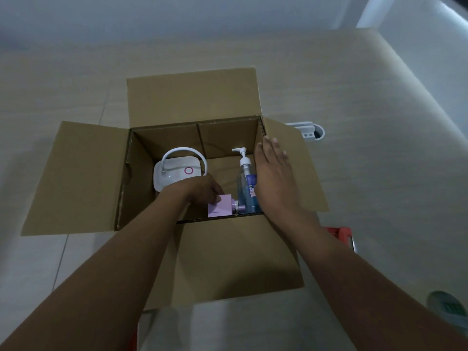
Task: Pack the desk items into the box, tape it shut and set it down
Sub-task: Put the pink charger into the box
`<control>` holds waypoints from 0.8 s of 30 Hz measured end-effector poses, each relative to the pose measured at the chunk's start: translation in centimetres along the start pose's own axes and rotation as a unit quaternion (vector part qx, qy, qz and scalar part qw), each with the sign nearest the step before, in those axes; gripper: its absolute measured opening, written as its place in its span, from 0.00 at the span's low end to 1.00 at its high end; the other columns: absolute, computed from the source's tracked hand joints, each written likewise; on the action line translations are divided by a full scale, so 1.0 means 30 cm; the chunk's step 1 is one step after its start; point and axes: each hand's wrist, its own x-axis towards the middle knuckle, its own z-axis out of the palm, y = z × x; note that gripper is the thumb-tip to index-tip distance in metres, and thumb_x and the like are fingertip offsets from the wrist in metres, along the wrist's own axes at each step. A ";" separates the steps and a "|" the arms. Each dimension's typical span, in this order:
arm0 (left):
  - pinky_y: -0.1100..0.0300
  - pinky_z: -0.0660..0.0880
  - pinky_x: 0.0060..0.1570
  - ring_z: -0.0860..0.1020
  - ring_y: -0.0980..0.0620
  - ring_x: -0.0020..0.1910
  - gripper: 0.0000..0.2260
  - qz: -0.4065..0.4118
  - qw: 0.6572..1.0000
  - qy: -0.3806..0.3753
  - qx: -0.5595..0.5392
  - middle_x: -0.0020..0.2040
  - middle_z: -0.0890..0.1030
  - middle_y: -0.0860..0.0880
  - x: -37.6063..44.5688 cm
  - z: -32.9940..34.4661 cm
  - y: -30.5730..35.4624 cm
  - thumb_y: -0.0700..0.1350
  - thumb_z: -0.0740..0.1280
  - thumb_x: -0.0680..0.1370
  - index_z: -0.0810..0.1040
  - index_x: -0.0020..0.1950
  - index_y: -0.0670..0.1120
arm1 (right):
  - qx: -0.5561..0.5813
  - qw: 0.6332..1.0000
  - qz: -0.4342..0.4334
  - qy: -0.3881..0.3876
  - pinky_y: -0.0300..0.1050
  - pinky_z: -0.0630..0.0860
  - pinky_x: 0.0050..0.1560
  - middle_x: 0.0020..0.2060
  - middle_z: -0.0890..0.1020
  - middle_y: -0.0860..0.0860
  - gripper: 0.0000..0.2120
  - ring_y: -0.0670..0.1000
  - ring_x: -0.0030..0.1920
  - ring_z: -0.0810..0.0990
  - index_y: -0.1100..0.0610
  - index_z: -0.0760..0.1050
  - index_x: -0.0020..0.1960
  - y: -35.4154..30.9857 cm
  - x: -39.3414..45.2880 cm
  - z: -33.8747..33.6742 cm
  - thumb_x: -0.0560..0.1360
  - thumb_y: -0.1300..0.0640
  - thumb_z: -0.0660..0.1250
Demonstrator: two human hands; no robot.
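Packing looks partly done: the open brown cardboard box (174, 138) sits on the pale tabletop (354, 97) with all four flaps folded outward, and three things are already inside. A white flat gadget with a looped handle and pink ring (177, 173) lies at the back left of the box floor, a clear pump bottle with a blue label (246, 181) stands by the right wall, and a small lilac box-shaped item (220, 207) rests at the near edge, just beside the bottle's base. Taping and setting down are not yet done, and no tape can be made out for certain.

The left hand (200, 190) reaches down into the box, fingers curled on the lilac item's left top corner. The right hand (274, 178) is flat with straight fingers, over the box's right rim and inner flap fold, next to the bottle; whether it touches the cardboard is unclear. A white holder (310, 131) lies beyond the right flap
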 end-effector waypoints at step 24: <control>0.60 0.63 0.66 0.67 0.47 0.73 0.21 0.205 0.911 0.356 -0.031 0.72 0.73 0.43 -0.403 0.115 0.648 0.50 0.63 0.82 0.72 0.73 0.43 | 0.199 0.967 0.129 0.092 0.58 0.52 0.78 0.81 0.50 0.56 0.29 0.56 0.80 0.45 0.52 0.48 0.81 0.446 -0.432 -0.295 0.84 0.56 0.55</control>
